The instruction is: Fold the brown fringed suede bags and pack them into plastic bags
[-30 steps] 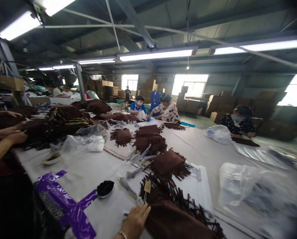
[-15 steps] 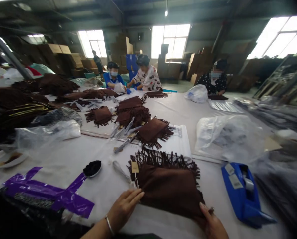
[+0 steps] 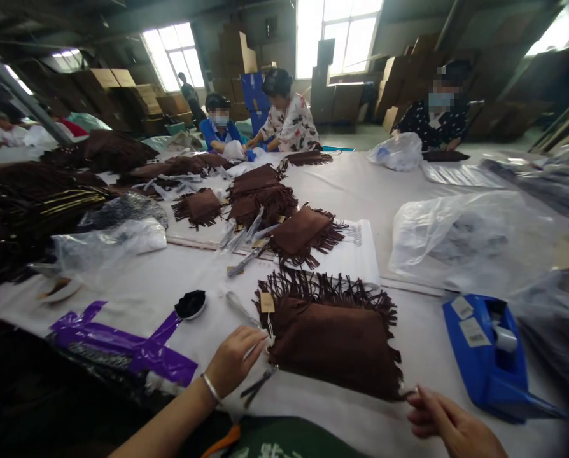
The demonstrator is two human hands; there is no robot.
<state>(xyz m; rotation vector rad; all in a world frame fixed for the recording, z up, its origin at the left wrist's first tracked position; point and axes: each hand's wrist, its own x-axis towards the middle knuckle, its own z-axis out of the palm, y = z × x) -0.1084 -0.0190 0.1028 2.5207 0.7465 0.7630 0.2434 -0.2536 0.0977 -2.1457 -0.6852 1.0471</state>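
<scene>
A dark brown fringed bag [image 3: 335, 346] lies flat in front of me, its fringe spread away from me. On its upper left a tan paper tag [image 3: 266, 302] hangs from a white string. At the bag's left edge my left hand [image 3: 234, 359] has its fingers drawn together by that string; what lies between the tips is hidden. My right hand [image 3: 449, 416] pinches a thin dark strip at the bag's lower right corner. Dark narrow strips [image 3: 256, 387] hang from its lower left corner. A plastic-wrapped strip [image 3: 239, 306] rests beside the tag.
To the right stands a blue tape dispenser [image 3: 487, 356]; purple tape [image 3: 122, 343] and a small dish of black stuff [image 3: 190, 305] lie left. More brown fringed bags [image 3: 303, 229] and clear plastic bags [image 3: 456, 235] cover the table beyond. Several people [image 3: 289, 121] work across it.
My right hand has slid off the bag's right side and now pinches the strip at its corner. My left hand has lifted from its lower left to the tag string. The view has tilted down.
</scene>
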